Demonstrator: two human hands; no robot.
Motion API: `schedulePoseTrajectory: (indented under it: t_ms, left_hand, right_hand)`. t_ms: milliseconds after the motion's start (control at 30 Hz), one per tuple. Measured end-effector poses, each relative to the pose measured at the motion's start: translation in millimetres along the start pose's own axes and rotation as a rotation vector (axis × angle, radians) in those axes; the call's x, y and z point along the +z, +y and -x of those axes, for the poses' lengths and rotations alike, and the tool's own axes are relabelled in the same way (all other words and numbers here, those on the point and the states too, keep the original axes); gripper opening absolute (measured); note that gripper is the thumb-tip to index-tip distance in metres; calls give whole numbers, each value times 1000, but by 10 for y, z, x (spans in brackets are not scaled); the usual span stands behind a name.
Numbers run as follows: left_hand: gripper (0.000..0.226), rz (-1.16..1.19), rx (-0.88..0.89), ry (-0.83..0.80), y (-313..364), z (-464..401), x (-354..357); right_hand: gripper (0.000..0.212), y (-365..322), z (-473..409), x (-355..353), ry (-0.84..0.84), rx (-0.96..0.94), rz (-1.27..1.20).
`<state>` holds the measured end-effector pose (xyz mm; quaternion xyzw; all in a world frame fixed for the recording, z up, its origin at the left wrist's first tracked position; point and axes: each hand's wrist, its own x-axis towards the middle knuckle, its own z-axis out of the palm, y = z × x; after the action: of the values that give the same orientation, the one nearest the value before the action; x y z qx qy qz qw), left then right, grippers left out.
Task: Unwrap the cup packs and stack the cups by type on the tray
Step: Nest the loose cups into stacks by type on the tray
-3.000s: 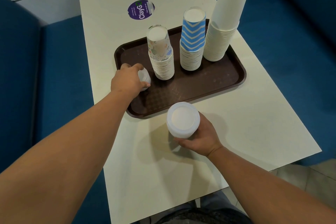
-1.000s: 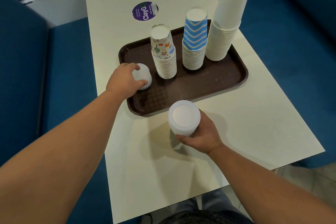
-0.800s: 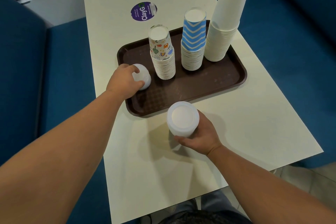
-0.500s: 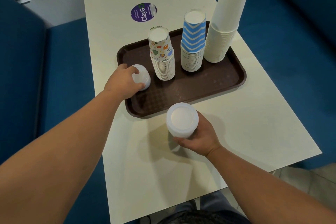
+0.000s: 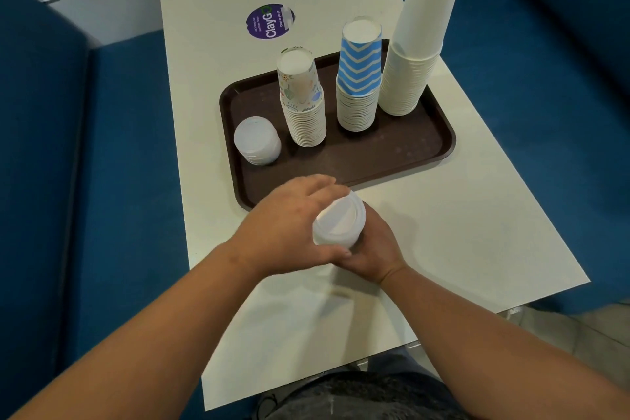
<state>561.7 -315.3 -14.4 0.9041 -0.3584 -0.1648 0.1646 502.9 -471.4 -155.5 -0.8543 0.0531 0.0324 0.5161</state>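
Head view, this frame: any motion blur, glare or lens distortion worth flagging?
Head view: the left hand and the translucent plastic cup stack it grips look slightly soft; the stacks on the brown tray are sharp; wide-angle splay tilts the tall white paper cup stack; soft shadows, no harsh glare.

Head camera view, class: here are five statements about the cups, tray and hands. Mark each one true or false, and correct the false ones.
1. Both hands are on the clear cup stack near the table edge. True: left hand and right hand grip it.
2. The chevron cup stack stands off the tray. False: it stands on the brown tray.
3. The plain white cup stack is the tallest. True.
4. The short clear cup stack is in the tray's right corner. False: it sits at the left end.
5. A purple sticker lies on the tray. False: it is on the table beyond the tray.
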Motion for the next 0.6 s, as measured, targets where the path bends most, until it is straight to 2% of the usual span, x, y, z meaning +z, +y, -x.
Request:
schedulePoseTrajectory:
  t_ms: [333, 433, 500, 600]
  left_hand:
    - [76, -10, 26, 104, 26, 20, -38]
    - [70, 88, 42, 246, -26, 22, -174]
    - [64, 199, -57, 390, -175, -13, -282]
    - [60, 205, -351, 474, -542, -146, -397]
  right_hand:
    - [80, -72, 22, -21, 13, 37, -15]
    - [77, -68, 46, -31, 40, 10, -56]
    - [79, -73, 54, -27, 53, 17, -100]
    - [82, -60, 62, -7, 65, 31, -137]
